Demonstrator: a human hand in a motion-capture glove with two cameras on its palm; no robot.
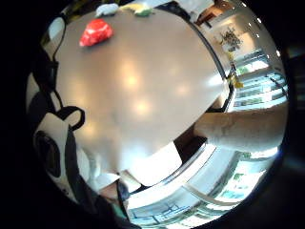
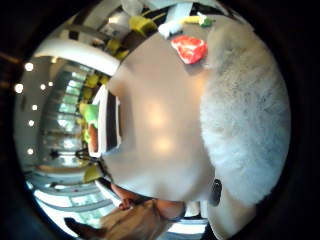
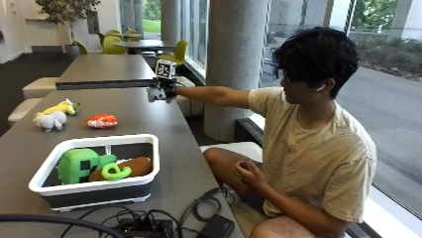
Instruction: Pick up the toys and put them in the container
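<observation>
My gloved right hand (image 3: pixel 165 87) is stretched out over the far end of the grey table (image 3: pixel 151 134) and grips a black-and-white plush toy (image 3: pixel 155 94). The plush lies close against the palm, showing black patches (image 1: pixel 52 138) and pale fur (image 2: pixel 245 115). A red toy (image 3: pixel 101 120) (image 1: pixel 96 32) (image 2: pixel 190 48) lies on the table beside a white and yellow plush (image 3: pixel 54 116) (image 1: pixel 106 8). The white-rimmed container (image 3: pixel 153 148) (image 2: pixel 111 125) stands at the near end, holding a green block toy (image 3: pixel 76 164), a brown toy (image 3: pixel 135 166) and a green ring (image 3: pixel 113 172).
Black cables and a small black device (image 3: pixel 214 227) lie at the table's near edge. A second table (image 3: pixel 105 67) stands beyond the far end. White bench seats (image 3: pixel 39 87) run along the left side. The person's bare left hand (image 3: pixel 249 173) rests on the lap.
</observation>
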